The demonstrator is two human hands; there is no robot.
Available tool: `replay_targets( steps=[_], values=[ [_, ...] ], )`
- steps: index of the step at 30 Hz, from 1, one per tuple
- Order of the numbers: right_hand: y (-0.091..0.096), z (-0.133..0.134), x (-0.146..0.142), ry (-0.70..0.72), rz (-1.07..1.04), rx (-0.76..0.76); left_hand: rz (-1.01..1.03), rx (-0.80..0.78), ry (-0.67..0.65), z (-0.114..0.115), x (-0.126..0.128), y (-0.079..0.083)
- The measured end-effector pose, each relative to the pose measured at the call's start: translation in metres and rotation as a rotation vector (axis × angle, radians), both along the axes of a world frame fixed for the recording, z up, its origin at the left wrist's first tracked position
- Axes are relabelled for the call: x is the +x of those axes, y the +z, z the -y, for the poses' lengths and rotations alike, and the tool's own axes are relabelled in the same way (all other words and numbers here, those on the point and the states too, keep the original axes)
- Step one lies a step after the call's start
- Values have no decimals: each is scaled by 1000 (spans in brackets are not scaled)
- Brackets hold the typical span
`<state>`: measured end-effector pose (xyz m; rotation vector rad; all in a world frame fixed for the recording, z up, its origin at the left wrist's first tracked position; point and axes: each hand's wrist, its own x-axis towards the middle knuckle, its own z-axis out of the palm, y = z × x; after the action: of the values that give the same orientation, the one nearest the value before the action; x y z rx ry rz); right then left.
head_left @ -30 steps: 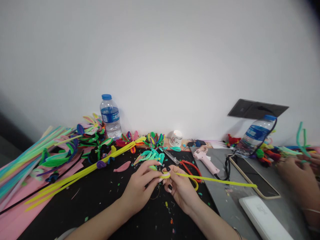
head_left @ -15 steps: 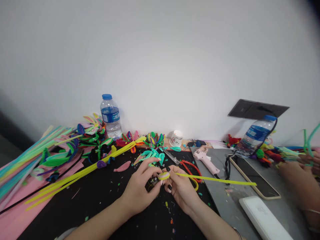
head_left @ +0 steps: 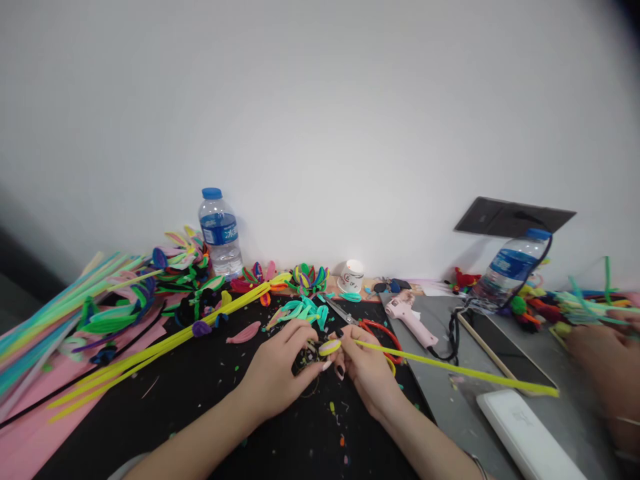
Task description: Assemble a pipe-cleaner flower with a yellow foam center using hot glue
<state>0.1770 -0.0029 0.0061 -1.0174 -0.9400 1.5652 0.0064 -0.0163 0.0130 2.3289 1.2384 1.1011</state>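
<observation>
A yellow pipe cleaner [head_left: 450, 371] is bent at one end into a small flat loop [head_left: 330, 347] with a pale pink middle. My right hand [head_left: 367, 367] pinches this loop between thumb and fingers, while the long straight tail runs out to the right. On the loop's left side, my left hand [head_left: 280, 363] is curled, its thumb tip just below the loop and its fingertips partly hidden. Scissors with red handles [head_left: 383, 333] lie behind my right hand. Turquoise petal-shaped pieces [head_left: 303, 310] and a pink one [head_left: 244, 333] lie beyond my left hand.
Pipe cleaner bundles [head_left: 45, 333] fill the left side. A water bottle [head_left: 220, 233], a paper cup [head_left: 352, 275] and a leaning bottle [head_left: 513, 267] stand along the wall. At right are a pink glue gun [head_left: 413, 320], a phone [head_left: 505, 350], a white box [head_left: 525, 433] and another person's hand [head_left: 600, 353].
The yellow tail now reaches farther right and slopes lower. The loop has tilted and shifted slightly right, and my left fingers have curled in. The other person's hand has moved too.
</observation>
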Motion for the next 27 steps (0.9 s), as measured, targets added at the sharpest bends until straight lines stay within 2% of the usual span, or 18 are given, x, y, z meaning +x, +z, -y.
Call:
replay_targets(
  steps=[5,15,20,27],
  values=[
    [-2,1,-1,41,130,27,-102,33,-63,-1,-2,-1],
    [-3,2,-1,69,200,5,-262,132,-124,-2,-2,-1],
    [-2,2,-2,78,215,2,-267,132,-113,-3,-2,-3],
    [-2,2,-1,113,226,11,-242,167,-162,-4,-2,-2]
  ],
)
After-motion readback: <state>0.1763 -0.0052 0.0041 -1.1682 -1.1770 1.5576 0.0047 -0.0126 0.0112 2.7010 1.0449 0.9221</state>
